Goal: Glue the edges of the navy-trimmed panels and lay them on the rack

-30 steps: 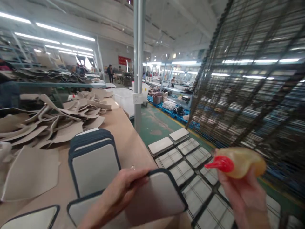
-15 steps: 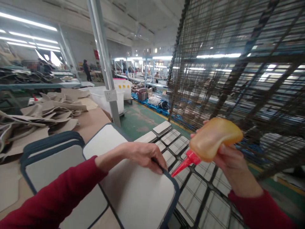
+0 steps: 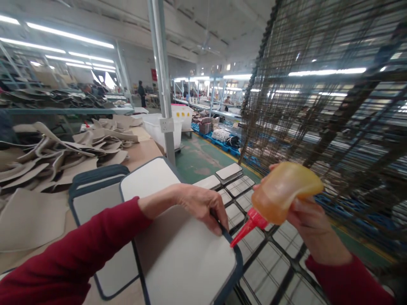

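Observation:
A white panel (image 3: 187, 258) with rounded corners and a dark blue-grey edge strip lies in front of me. My left hand (image 3: 202, 205) reaches across it, with thumb and fingers pinching the strip near the far right corner. In my right hand (image 3: 308, 218) is a soft squeeze bottle (image 3: 282, 190) of amber liquid, tilted downward. Its red nozzle (image 3: 246, 228) points at the inner side of the strip, just right of my left fingertips; the tip appears to touch there. More edged panels (image 3: 108, 203) are stacked to the left.
A heap of beige offcuts (image 3: 63, 152) covers the table's left part. White panels in a dark grid (image 3: 254, 254) lie on the right, below a raised wire-mesh rack (image 3: 299, 97). Ahead stand a metal post (image 3: 163, 84) and white bins (image 3: 181, 123). People are far off.
My view has turned left, so the surroundings sit further right. The nozzle tip has moved slightly down along the strip, closer to the panel. Both hands keep their grips.

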{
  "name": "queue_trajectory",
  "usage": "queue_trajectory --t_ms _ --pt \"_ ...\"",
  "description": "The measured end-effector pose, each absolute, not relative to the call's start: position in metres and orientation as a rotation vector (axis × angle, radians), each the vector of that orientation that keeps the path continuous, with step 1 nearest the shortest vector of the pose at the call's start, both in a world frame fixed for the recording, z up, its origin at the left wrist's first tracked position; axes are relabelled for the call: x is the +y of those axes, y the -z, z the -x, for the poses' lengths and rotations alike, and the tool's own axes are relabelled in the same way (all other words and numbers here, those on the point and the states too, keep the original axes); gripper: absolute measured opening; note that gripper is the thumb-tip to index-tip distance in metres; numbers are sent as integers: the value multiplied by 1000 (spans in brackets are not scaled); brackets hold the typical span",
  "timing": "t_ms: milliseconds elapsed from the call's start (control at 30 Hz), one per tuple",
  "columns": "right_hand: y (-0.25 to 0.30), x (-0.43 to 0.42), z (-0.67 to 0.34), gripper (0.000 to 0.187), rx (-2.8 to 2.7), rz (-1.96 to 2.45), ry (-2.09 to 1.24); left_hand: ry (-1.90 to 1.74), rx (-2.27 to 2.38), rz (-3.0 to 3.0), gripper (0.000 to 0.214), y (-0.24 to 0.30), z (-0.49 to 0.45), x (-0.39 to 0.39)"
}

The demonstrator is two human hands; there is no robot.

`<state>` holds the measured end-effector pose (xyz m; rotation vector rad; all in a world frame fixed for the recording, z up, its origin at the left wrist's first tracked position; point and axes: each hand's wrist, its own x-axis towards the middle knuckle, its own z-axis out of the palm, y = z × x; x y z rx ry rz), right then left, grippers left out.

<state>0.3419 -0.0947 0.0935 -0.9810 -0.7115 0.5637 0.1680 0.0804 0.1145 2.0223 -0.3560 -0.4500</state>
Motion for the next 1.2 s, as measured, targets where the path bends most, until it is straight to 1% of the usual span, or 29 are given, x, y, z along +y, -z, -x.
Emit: queue_trajectory --t_ms 233,500,700,833,967,1033,1067,1200 --pt "-89 -82 -345 67 -883 1042 -680 441 -354 -2014 30 -107 -164 91" --pt "-84 -77 -344 65 -826 1066 -674 414 -314 -2030 25 -109 -154 99" --pt "-80 -77 -344 63 -747 1062 -521 376 -280 -2062 24 -108 -149 106" --pt "-77 -81 -339 61 -718 1081 -521 332 -262 -2075 27 -107 -146 110" --pt "-74 -82 -336 68 -673 1063 -448 292 -221 -2073 32 -105 -143 115" --pt "-72 -82 -336 68 -666 1030 -392 269 -195 -2074 34 -104 -142 118" --pt "-70 -82 -336 64 -668 1015 -369 256 -184 -2078 35 -103 -142 120" --pt "-64 -83 -333 37 -651 974 -330 215 -145 -2073 36 -99 -140 127"
